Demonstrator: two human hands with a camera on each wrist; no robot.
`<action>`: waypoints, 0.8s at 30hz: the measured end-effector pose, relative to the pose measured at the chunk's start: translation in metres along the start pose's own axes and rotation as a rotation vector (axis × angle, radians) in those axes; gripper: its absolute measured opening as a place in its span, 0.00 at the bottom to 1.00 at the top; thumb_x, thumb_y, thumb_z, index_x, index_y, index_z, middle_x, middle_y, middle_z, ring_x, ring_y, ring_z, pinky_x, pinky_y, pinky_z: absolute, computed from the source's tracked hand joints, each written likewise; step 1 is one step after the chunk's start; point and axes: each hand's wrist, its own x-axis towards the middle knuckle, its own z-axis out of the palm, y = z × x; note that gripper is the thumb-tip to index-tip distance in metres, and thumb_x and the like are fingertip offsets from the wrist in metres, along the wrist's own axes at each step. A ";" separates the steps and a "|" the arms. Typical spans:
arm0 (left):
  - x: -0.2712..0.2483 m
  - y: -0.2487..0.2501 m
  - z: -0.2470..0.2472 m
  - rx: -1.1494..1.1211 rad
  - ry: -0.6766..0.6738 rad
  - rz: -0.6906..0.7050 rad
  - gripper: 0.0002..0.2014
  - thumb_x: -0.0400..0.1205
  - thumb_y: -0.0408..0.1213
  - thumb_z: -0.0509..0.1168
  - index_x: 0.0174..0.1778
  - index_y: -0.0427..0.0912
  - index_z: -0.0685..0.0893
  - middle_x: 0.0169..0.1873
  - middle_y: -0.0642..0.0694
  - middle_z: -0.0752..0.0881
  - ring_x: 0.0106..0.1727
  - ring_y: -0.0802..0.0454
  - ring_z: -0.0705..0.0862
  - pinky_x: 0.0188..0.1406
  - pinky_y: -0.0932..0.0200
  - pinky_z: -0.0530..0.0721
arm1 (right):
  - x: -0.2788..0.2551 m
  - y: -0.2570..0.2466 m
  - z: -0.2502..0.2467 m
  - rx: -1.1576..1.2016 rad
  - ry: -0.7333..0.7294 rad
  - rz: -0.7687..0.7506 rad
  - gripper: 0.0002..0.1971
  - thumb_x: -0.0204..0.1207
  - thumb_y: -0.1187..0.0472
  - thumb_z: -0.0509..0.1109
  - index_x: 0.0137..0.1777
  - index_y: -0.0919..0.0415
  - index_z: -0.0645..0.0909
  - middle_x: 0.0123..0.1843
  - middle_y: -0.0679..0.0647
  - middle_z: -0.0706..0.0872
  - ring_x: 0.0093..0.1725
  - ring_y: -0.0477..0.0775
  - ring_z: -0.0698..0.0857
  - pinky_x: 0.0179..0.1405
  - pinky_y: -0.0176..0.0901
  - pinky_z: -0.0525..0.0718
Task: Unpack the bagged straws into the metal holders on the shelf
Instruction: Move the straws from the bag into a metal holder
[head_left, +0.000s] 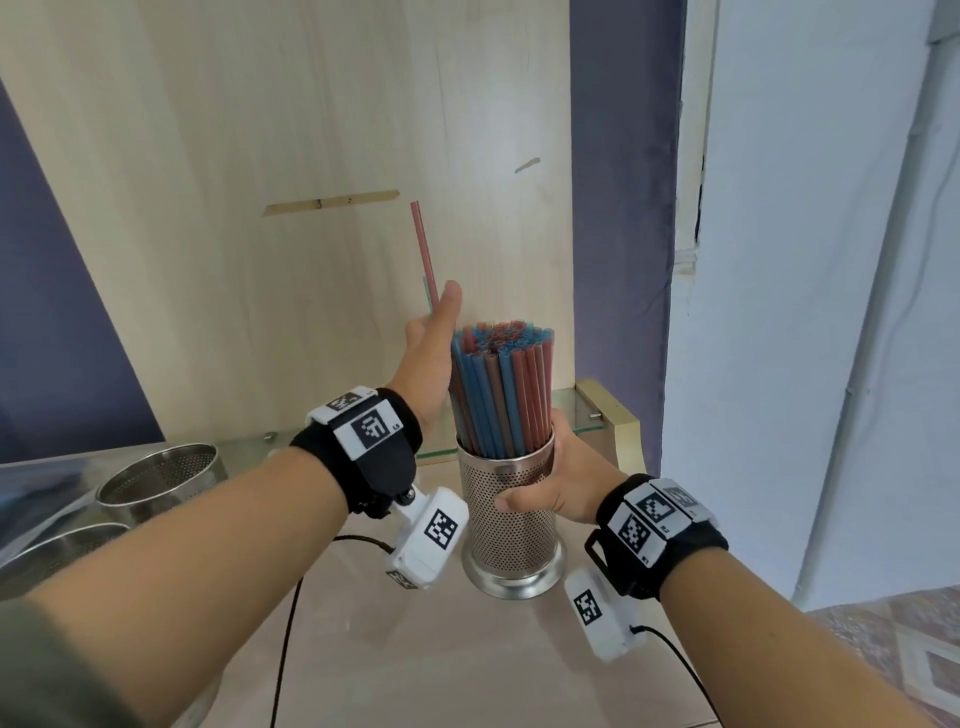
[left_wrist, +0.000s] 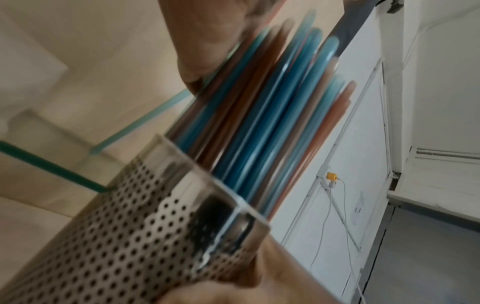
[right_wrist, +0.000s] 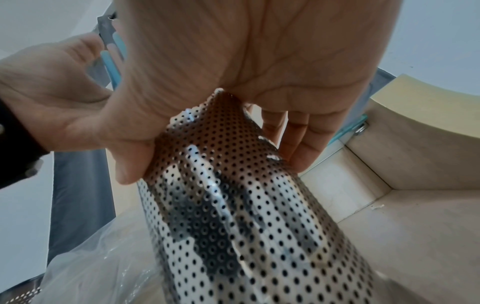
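Observation:
A perforated metal holder (head_left: 511, 519) stands on the pale surface, packed with red and blue straws (head_left: 501, 384). My right hand (head_left: 550, 493) grips the holder just under its rim, thumb in front and fingers (right_wrist: 298, 144) round the far side. My left hand (head_left: 434, 338) is raised against the left side of the bundle, thumb pointing up. A single red straw (head_left: 423, 249) sticks up from behind that hand, well above the bundle. The fingers on it are hidden. The left wrist view is blurred and shows the holder (left_wrist: 116, 236) and straws (left_wrist: 259, 123) close up.
Two more perforated holders (head_left: 161, 478) (head_left: 57, 551) stand at the left edge. A glass shelf (head_left: 587, 410) with a gold bracket (head_left: 623, 431) lies behind, against a wooden back panel. Crumpled clear plastic (right_wrist: 91, 267) lies to the left of the gripped holder.

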 end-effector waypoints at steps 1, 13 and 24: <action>0.002 0.005 -0.002 -0.014 0.002 -0.034 0.51 0.66 0.80 0.54 0.77 0.47 0.61 0.74 0.43 0.73 0.72 0.48 0.75 0.77 0.42 0.68 | 0.000 0.000 0.001 -0.001 0.002 0.000 0.51 0.56 0.62 0.89 0.73 0.49 0.59 0.65 0.47 0.81 0.66 0.47 0.81 0.68 0.45 0.80; 0.019 0.084 -0.035 0.684 -0.034 0.488 0.21 0.88 0.31 0.47 0.76 0.42 0.73 0.75 0.46 0.75 0.77 0.52 0.70 0.75 0.63 0.63 | 0.003 0.003 0.001 0.004 -0.006 -0.001 0.53 0.54 0.61 0.89 0.74 0.48 0.59 0.65 0.46 0.81 0.66 0.46 0.81 0.68 0.47 0.80; 0.014 0.021 -0.052 0.617 -0.113 0.468 0.33 0.83 0.21 0.49 0.84 0.46 0.56 0.78 0.49 0.70 0.80 0.57 0.64 0.79 0.59 0.60 | 0.003 0.005 0.001 0.010 -0.004 -0.002 0.54 0.54 0.60 0.89 0.77 0.51 0.59 0.67 0.46 0.81 0.67 0.45 0.81 0.67 0.44 0.80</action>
